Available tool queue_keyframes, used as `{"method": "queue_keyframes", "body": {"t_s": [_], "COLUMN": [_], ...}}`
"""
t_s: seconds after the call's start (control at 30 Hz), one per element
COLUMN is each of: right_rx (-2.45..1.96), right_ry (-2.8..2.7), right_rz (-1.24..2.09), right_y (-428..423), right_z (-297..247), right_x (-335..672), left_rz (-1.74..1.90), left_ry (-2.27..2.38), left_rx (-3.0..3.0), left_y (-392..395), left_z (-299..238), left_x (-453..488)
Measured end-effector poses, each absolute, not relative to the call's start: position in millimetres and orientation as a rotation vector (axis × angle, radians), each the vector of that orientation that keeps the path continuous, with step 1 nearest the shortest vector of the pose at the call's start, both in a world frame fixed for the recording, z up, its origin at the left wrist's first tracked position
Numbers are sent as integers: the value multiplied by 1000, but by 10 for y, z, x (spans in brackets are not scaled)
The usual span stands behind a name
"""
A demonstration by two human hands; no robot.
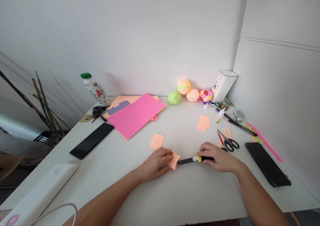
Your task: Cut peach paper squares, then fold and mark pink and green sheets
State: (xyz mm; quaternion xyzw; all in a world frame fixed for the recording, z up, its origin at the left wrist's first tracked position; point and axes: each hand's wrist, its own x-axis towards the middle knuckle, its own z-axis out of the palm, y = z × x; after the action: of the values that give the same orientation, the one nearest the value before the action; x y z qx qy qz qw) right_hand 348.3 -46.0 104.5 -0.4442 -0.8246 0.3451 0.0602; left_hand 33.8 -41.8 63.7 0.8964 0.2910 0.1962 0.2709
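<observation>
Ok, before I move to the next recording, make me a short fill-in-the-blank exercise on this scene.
1. The knife points toward the orange paper in the ____ hand.
2. The white bottle has a ____ cap.
3. The large top sheet is ____.
4. Near the wall sit ____ faceted paper balls.

Missing words: left; green; pink; four.

A: Your left hand (160, 161) is pinching a peach paper piece (175, 159) over the table (195, 192).
B: And your right hand (217, 156) is gripping a utility knife (186, 161), its black blade pointing left at the paper's edge.
A: A peach square (157, 141) is lying just beyond your left hand.
B: Scissors (227, 140) are lying right, and four faceted balls (193, 95) are sitting by the far wall (150, 36).
</observation>
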Motion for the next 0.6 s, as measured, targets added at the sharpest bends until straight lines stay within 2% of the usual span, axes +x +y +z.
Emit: {"method": "queue_keyframes", "body": {"t_s": [0.6], "right_rx": [-1336], "right_ry": [-2504], "right_rz": [1016], "right_y": [-459], "right_z": [1038], "right_x": [3485], "left_rz": [536], "left_ry": [784], "left_rx": [2394], "left_y": [-413], "left_z": [614], "left_x": [330]}}
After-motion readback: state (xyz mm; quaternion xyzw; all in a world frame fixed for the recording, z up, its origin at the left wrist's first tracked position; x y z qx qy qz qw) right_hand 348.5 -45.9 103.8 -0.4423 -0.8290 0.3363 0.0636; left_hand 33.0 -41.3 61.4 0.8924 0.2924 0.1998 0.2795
